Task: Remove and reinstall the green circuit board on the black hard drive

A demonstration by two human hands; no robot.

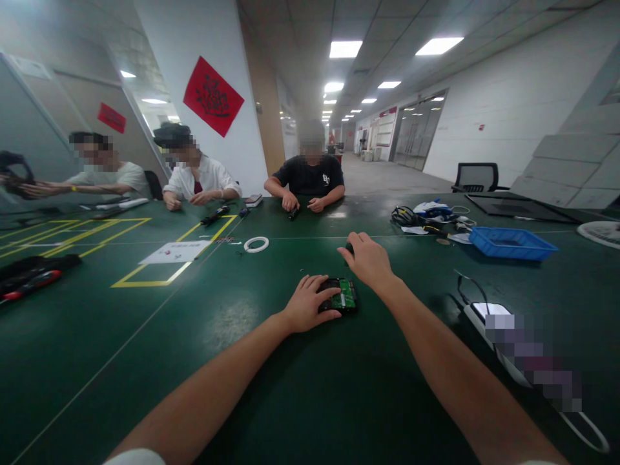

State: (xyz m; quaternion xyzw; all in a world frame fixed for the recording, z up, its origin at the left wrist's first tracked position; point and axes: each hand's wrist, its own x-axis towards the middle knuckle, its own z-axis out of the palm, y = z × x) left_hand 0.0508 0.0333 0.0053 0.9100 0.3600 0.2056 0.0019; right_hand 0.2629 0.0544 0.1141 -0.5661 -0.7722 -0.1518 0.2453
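A hard drive (347,296) with its green circuit board facing up lies on the dark green table in front of me. My left hand (312,305) grips it from the left, the thumb along the near edge and the fingers reaching over the top, hiding its left part. To the upper right of the drive, my right hand (367,258) hovers with curled fingers closed together. A small dark thing (347,248) shows at its fingertips; its kind cannot be made out.
A white ring-shaped roll (256,245) and a paper sheet (174,252) lie to the left. At right are a blue tray (512,243), tangled cables (409,216) and a white device (504,342) with a cord. A person (310,174) sits opposite; two more people sit farther left.
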